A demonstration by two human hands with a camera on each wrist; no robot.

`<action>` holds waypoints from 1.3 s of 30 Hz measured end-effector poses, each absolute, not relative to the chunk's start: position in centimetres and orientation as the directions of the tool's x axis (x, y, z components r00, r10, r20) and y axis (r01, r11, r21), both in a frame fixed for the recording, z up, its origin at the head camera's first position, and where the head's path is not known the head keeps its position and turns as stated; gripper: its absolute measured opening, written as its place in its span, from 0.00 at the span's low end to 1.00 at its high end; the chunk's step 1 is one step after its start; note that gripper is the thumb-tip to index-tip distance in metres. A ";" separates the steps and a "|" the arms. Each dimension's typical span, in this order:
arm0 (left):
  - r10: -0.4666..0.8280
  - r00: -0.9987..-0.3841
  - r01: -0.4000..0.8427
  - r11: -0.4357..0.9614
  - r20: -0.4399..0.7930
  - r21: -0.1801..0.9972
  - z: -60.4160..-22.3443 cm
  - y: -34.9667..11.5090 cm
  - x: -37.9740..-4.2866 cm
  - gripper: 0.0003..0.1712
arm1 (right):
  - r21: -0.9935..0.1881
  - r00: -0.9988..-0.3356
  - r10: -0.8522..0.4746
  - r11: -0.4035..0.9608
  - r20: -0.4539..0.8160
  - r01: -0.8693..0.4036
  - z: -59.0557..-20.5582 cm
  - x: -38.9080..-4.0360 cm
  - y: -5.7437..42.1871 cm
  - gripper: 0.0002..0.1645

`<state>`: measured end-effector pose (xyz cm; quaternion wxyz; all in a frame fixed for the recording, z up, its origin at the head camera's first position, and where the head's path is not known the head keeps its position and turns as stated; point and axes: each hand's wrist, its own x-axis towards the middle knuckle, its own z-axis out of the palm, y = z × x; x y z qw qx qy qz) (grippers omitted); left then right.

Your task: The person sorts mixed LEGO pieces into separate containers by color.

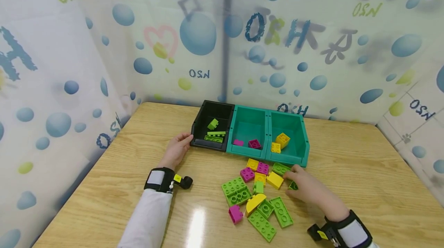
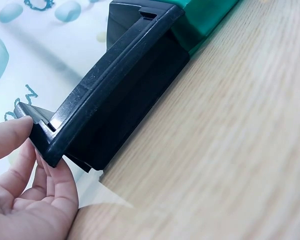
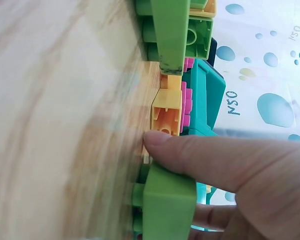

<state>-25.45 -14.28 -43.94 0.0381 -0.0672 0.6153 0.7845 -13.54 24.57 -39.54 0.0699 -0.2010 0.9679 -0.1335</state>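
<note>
My left hand (image 1: 176,150) grips the front left corner of the black bin (image 1: 209,143); in the left wrist view the thumb lies on the rim and the fingers curl beneath it. Several green bricks (image 1: 213,124) lie inside that bin. At the right of the loose pile, my right hand (image 1: 306,186) has thumb and fingers around a green brick (image 3: 169,200), partly hidden by the hand in the head view. Beside the thumb lies a yellow brick (image 1: 275,180), and a green brick (image 1: 280,168) sits just beyond the fingertips.
Two teal bins (image 1: 249,151) (image 1: 305,151) adjoin the black one; the middle holds magenta pieces (image 1: 254,144), the right yellow bricks (image 1: 282,140). Loose green plates (image 1: 261,225), a yellow arched brick (image 1: 255,204) and magenta bricks (image 1: 236,214) lie on the wooden table (image 1: 121,186). A printed curtain (image 1: 208,82) stands behind.
</note>
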 end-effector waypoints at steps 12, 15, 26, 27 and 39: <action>-0.024 -0.989 -0.138 -0.238 -0.148 0.961 -43.9 -14.3 -25.3 0.05 | -0.301 -0.899 -0.433 0.868 -0.067 -0.396 -39.7 -13.9 24.6 0.14; -0.026 -0.989 -0.138 -0.241 -0.148 0.961 -43.9 -14.2 -25.3 0.06 | -0.307 -0.897 -0.438 0.863 -0.057 -0.402 -39.7 -13.9 24.7 0.10; -0.028 -0.990 -0.128 -0.243 -0.139 0.962 -43.9 -14.3 -25.3 0.06 | -0.315 -0.896 -0.443 0.856 -0.035 -0.410 -39.7 -14.1 24.9 0.07; -0.029 -0.990 -0.127 -0.245 -0.138 0.961 -43.9 -14.3 -25.3 0.06 | -0.315 -0.895 -0.446 0.853 -0.027 -0.416 -39.7 -14.1 24.9 0.07; -0.030 -0.988 -0.137 -0.240 -0.148 0.961 -44.0 -14.3 -25.4 0.06 | -0.360 -0.919 -0.394 0.856 0.013 -0.371 -39.0 -13.8 24.9 0.09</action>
